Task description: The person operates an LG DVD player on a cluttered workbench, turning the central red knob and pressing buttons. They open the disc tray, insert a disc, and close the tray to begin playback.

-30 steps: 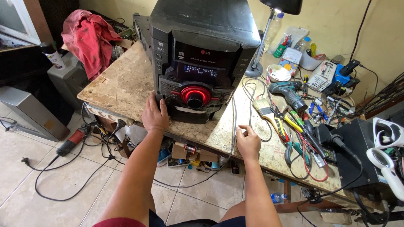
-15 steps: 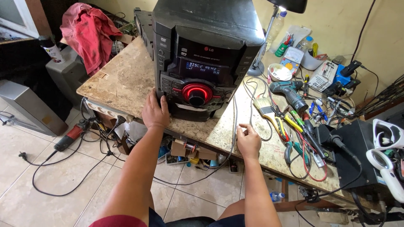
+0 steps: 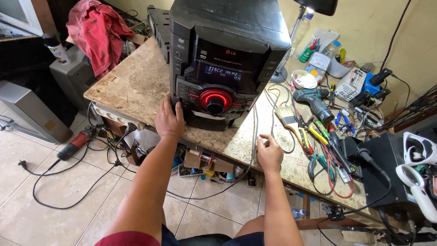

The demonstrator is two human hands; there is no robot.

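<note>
A big black stereo unit (image 3: 223, 59) with a lit display and a glowing red ring knob (image 3: 215, 99) stands on a worn wooden workbench (image 3: 136, 82). My left hand (image 3: 169, 119) grips the unit's lower left front corner. My right hand (image 3: 269, 153) rests on the bench's front edge to the right of the unit, fingers loosely curled beside a grey cable (image 3: 253, 136), holding nothing.
Right of the stereo lie a paintbrush (image 3: 291, 123), a cordless drill (image 3: 314, 102), screwdrivers and pliers, and a black box (image 3: 387, 175). A desk lamp base (image 3: 278, 75) stands behind. A red cloth (image 3: 100, 32) lies at the back left. An angle grinder (image 3: 75, 142) and cords lie on the tiled floor.
My left hand has stayed on the stereo's lower left corner and my right hand on the bench edge. The view has shifted slightly; the unit looks barely moved.
</note>
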